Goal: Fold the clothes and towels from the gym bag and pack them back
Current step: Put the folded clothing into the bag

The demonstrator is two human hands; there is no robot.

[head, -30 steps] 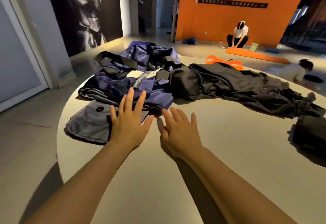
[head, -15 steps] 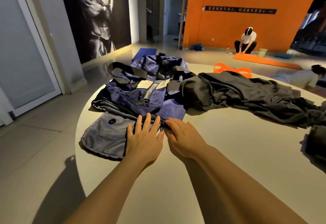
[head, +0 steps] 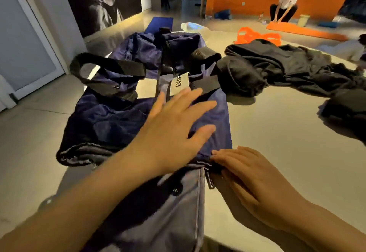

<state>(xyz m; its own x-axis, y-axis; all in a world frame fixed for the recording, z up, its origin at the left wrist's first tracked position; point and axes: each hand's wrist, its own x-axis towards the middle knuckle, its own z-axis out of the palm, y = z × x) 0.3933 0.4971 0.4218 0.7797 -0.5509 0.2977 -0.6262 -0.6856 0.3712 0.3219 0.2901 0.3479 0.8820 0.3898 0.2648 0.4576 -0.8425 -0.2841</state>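
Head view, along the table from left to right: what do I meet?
Black bag strap → navy gym bag → white label → pile of black clothes → dark bundle at the right edge.

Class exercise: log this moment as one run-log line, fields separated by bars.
left hand flat, open, over navy gym bag | right hand fingertips at bag's near edge | black clothes unfolded on table | nothing packed yet
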